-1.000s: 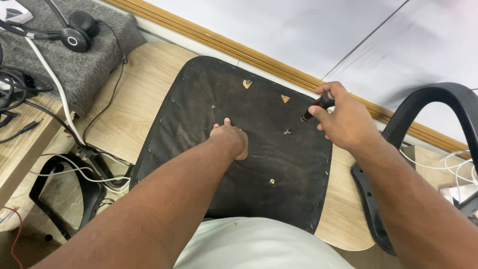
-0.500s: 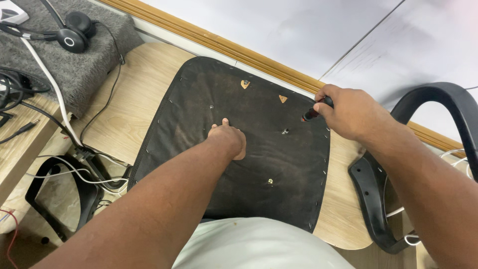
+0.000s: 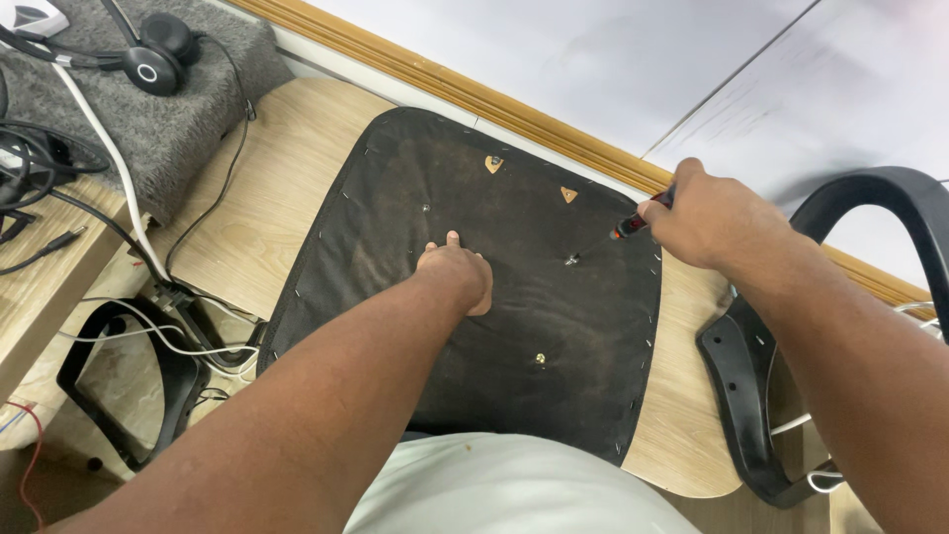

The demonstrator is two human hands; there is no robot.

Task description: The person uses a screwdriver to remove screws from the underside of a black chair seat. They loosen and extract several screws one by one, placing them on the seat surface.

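Note:
A chair seat [image 3: 395,188] lies upside down on a wooden table [image 3: 267,198], its black underside fabric facing up. My left hand [image 3: 457,274] presses flat on the middle of the fabric. My right hand [image 3: 704,218] is closed around a screwdriver [image 3: 627,228] with a red and black handle. The thin shaft slants down left, and its tip sits on a screw [image 3: 570,261] in the seat. Another screw [image 3: 540,359] shows nearer to me, and one more screw [image 3: 425,209] sits left of my left hand. Two torn spots [image 3: 492,163] show tan wood at the far edge.
A black chair armrest [image 3: 791,326] stands at the right of the table. At the left, a grey mat [image 3: 148,119] carries a black headset [image 3: 148,59] and cables. A second black armrest [image 3: 138,376] lies below among white wires. A wooden skirting [image 3: 465,94] runs along the floor.
My right hand has shifted right and tilted the screwdriver lower, so its tip now rests on the screw. My left hand has stayed pressed on the seat.

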